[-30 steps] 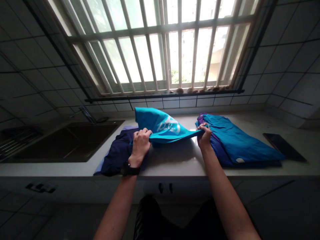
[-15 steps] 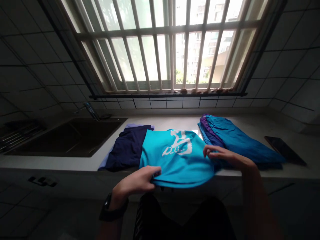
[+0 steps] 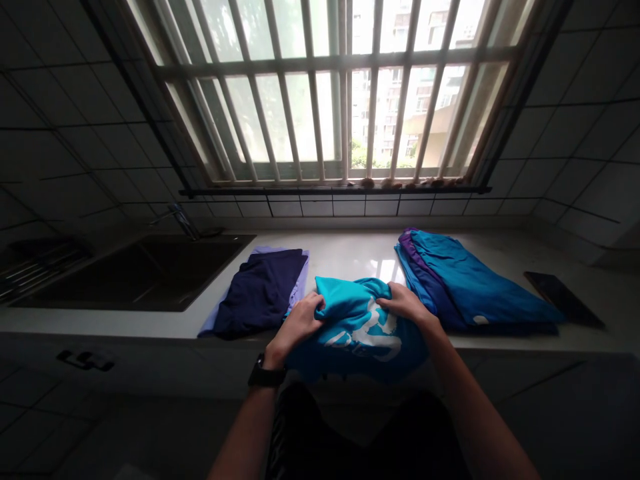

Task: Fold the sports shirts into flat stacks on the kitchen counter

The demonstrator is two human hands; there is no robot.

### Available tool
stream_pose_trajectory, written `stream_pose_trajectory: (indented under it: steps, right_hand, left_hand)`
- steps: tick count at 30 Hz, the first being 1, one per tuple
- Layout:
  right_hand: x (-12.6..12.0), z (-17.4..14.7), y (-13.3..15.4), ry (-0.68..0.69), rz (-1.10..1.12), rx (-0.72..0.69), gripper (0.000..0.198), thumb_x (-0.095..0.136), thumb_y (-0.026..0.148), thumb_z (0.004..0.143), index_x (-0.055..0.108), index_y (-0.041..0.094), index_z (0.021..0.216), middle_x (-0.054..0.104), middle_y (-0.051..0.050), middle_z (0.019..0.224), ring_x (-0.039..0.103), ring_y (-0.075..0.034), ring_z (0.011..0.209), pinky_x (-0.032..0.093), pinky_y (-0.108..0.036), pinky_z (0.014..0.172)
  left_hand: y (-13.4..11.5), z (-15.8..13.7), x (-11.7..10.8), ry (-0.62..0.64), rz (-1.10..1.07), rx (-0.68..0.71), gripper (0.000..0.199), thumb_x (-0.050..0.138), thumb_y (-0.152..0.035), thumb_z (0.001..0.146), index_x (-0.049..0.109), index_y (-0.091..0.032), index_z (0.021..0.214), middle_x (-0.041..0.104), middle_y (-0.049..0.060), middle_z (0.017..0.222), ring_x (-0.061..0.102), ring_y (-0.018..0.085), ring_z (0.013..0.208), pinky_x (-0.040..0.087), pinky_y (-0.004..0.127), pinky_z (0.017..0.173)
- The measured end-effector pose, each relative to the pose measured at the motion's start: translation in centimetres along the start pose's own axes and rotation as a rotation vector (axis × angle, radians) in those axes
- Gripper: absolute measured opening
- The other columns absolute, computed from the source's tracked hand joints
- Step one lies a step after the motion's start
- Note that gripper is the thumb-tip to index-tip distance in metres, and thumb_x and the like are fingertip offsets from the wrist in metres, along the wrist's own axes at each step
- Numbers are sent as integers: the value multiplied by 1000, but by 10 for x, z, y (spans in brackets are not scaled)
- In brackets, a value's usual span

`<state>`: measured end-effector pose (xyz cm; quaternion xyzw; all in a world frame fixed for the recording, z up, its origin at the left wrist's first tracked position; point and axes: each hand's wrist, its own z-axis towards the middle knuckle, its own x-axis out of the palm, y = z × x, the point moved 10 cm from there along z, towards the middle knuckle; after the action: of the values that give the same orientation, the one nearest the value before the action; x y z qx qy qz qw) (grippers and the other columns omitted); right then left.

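Note:
A turquoise T-shirt (image 3: 345, 333) with a white print hangs partly over the counter's front edge, its upper part bunched on the counter. My left hand (image 3: 304, 313), with a black watch on the wrist, is closed on the shirt's left side. On the right side, my right hand (image 3: 403, 301) pinches the cloth near the print. Left of the shirt lies a folded dark navy garment (image 3: 257, 293) on top of a lavender one (image 3: 300, 283). To the right is a pile of folded blue and purple clothes (image 3: 480, 287).
A dark sink (image 3: 150, 267) with a faucet (image 3: 184, 221) is at the left, beside a rack (image 3: 30, 273). A flat dark object, perhaps a phone (image 3: 565, 300), lies on the white counter (image 3: 345, 250) at the right. Behind is a barred window (image 3: 320, 120).
Both hands have shifted to the shirt's far part and gripped it. The shirt has been drawn toward me, now bunched and drooping over the edge, uncovering counter behind it.

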<state>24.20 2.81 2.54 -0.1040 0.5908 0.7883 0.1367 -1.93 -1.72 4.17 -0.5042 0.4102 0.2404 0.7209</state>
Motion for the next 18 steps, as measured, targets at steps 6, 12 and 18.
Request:
stream_pose_trajectory:
  steps: [6,12,18]
  right_hand:
    - [3,-6,46,-49,64,-161,11,72,24,72,62,24,67,61,0,77,55,-19,74,47,-33,73]
    - [23,-17,68,133,394,-42,23,81,40,70,69,24,81,67,3,76,59,-18,71,51,-32,70]
    - [-5,-21,69,-36,416,0,29,84,39,67,60,24,73,58,6,67,51,-14,63,46,-27,60]
  left_hand:
    - [-5,-7,-17,62,-373,53,29,73,-48,82,66,-20,79,68,5,94,65,22,91,52,34,90]
    - [10,6,-29,-177,-334,-92,71,93,-38,53,68,-20,117,67,9,123,62,29,117,50,37,100]
    - [-36,-10,11,336,-548,104,31,78,-46,77,71,-16,77,69,4,95,65,22,91,52,28,79]
